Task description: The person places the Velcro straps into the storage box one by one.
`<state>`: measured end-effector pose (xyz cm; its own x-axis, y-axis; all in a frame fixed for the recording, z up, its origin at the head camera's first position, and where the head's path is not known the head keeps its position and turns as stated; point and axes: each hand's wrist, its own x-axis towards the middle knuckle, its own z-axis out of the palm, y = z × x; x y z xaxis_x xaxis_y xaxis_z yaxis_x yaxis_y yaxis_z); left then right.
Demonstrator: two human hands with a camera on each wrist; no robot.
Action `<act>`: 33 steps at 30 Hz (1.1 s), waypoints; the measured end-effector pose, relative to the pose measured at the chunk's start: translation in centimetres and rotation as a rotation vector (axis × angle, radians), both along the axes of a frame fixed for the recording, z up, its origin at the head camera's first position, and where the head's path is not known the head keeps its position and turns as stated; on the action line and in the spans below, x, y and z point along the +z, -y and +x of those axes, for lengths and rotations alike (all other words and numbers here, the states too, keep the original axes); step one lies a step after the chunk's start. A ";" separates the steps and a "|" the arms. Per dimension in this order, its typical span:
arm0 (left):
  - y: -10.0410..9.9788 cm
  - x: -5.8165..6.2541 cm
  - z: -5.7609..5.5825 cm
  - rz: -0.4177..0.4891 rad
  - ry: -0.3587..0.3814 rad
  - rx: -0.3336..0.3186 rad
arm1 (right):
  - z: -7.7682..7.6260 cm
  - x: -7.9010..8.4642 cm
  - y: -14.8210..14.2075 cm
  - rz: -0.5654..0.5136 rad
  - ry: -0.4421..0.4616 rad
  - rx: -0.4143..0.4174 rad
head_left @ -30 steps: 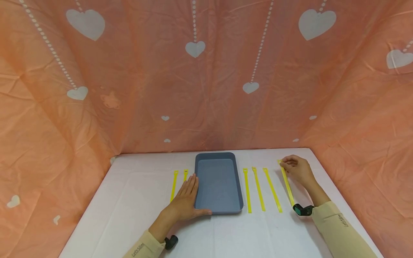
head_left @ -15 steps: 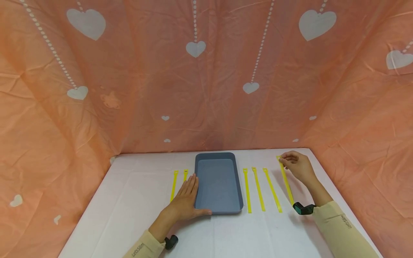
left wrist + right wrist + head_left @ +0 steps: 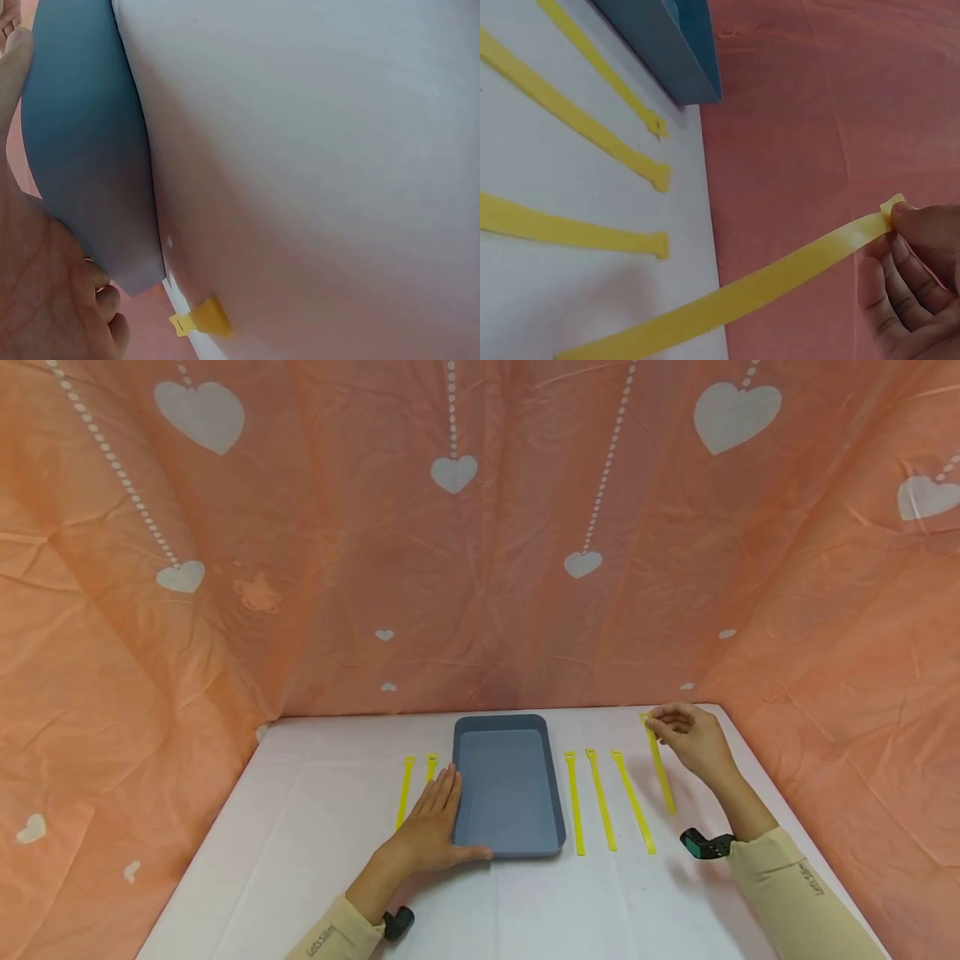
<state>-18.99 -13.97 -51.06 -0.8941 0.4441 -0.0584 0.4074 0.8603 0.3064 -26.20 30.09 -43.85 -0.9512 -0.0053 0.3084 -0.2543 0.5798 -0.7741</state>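
Observation:
My right hand (image 3: 693, 743) pinches one yellow strap (image 3: 662, 777) by its slotted head, between thumb and finger, at the table's right. In the right wrist view the strap (image 3: 727, 304) slants down from the fingertips, raised above the table at the pinched end. My left hand (image 3: 429, 833) rests against the left side of the blue-grey tray (image 3: 510, 793), fingers straight along its rim and thumb at the near corner. Nothing lies in the tray. Three more yellow straps lie right of it, the closest strap (image 3: 575, 806) next to its wall.
Left of the tray lie two yellow straps, one strap (image 3: 405, 793) partly behind my left hand. A white cloth covers the table (image 3: 300, 860). An orange curtain (image 3: 495, 635) with white hearts stands along the back and both sides.
My right hand has risen slightly and moved toward the back with the strap, whose lower end has come away from beside the wrist camera. My left hand and the tray have stayed put.

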 end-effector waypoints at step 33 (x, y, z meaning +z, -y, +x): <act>0.0 0.3 0.2 0.038 -0.001 -0.009 | 0.5 3.3 5.9 -0.232 -0.011 0.210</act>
<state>-18.82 -13.97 -50.80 -0.8899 0.4543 -0.0406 0.4155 0.8441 0.3388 -25.72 24.19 -40.53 -0.9333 -0.1294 0.3349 -0.3590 0.3219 -0.8761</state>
